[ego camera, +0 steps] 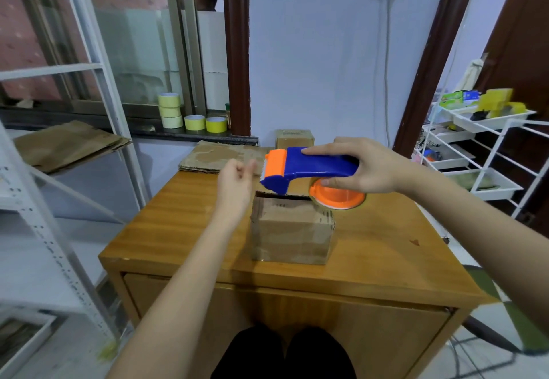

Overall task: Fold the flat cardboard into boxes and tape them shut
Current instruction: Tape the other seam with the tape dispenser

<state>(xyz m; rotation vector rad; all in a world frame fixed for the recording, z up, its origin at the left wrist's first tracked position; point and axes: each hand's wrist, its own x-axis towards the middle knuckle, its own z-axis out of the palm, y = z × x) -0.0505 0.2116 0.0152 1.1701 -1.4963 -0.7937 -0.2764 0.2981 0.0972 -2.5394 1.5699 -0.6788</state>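
Observation:
A folded brown cardboard box [292,230] stands in the middle of the wooden table [184,224], its far top flap slightly raised. My right hand [365,167] grips a blue and orange tape dispenser [309,170] and holds it in the air just above the box's far edge. The orange tape roll hub [337,196] hangs under the hand. My left hand [234,185] hovers left of the dispenser's front end, motion-blurred, fingers loosely curled and holding nothing I can make out. A stack of flat cardboard [219,156] lies at the table's far edge.
A small closed box [294,138] stands behind the table by the wall. Several yellow tape rolls [193,117] sit on the window ledge. More flat cardboard [68,147] lies on a metal shelf at left. A white wire rack [481,153] stands at right.

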